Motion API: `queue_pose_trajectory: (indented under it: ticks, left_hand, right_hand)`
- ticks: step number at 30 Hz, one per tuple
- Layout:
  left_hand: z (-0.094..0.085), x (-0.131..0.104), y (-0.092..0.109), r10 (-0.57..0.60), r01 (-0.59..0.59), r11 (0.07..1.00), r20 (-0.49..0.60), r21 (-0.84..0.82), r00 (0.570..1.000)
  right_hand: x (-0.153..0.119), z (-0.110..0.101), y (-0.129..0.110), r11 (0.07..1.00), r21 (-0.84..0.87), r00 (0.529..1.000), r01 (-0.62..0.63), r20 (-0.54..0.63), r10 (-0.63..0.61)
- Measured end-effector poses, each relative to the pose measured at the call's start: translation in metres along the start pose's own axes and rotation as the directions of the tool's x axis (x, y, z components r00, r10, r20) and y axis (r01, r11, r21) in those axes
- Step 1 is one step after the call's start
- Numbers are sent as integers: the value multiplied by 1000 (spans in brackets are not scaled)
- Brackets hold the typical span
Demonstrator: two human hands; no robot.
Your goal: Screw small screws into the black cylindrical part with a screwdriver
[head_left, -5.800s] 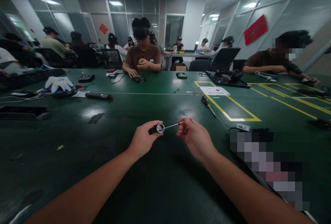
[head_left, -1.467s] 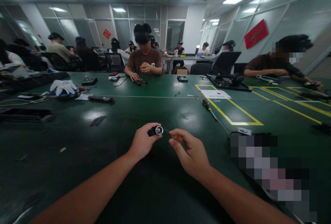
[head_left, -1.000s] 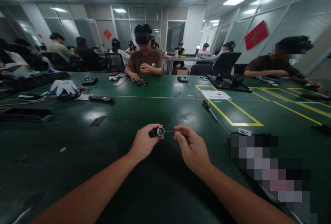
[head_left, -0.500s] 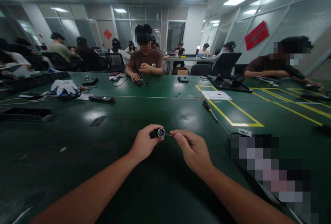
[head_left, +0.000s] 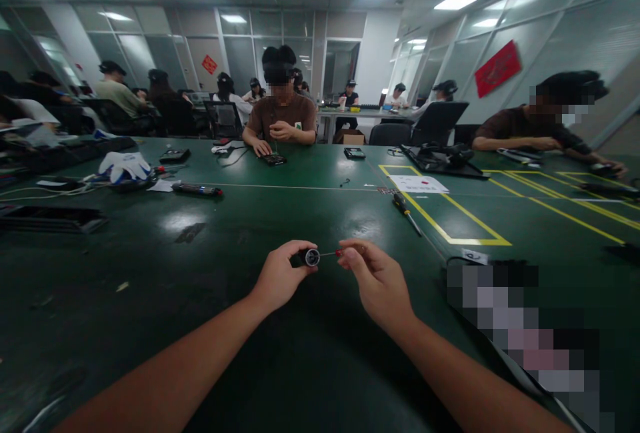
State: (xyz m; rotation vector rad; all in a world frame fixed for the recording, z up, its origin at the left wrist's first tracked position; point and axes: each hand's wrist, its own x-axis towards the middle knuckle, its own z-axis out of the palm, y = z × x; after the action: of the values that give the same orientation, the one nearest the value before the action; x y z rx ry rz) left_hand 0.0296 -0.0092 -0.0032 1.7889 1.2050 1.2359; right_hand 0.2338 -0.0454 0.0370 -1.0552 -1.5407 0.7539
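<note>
A small dark cylinder [head_left: 312,257] with a silvery ring at its round end is gripped between the thumb and fingers of my left hand [head_left: 281,276]. That ringed end faces me. My right hand [head_left: 381,283] pinches the red handle [head_left: 339,253] of a thin metal tool, whose shaft [head_left: 327,255] points left to the rim of the cylinder. Whether the tip touches the inside is too small to tell. Both hands are held above the green table [head_left: 300,379].
Beyond my hands lie a yellow-black screwdriver [head_left: 407,213], a white paper [head_left: 419,183] and a dark pen-shaped tool [head_left: 197,190]. White gloves [head_left: 124,167] are at the left. Across the table a person [head_left: 281,113] handles a small dark device [head_left: 275,159]; another person leans in at the right.
My right hand has shifted slightly up and right, with its fingers repositioned on the red handle. More of the handle shows. My left hand and the cylinder have barely moved.
</note>
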Motion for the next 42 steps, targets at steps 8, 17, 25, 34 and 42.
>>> queue_pose_trajectory:
  ticks: [8, 17, 25, 34, 42]
  left_hand:
    - [0, 1, -3, -30, 30, 999, -4, -15, 1000]
    - [-1, -1, 5, 33, -33, 998, -11, 45, 999]
    - [-2, 0, 2, 37, -36, 998, -21, 57, 999]
    - [-1, 0, 3, 20, -19, 999, -21, 39, 1000]
    - [-1, 1, 1, 17, -16, 999, -28, 28, 999]
  right_hand:
    - [11, 2, 4, 961, 240, 988, -134, -48, 149]
    - [14, 0, 13, 946, 306, 979, -105, -136, 153]
    - [1, -1, 8, 992, -102, 997, 76, -26, -79]
    - [-6, -3, -7, 979, -80, 965, 189, 199, -171]
    - [-7, 2, -3, 978, -131, 982, 161, 116, -146]
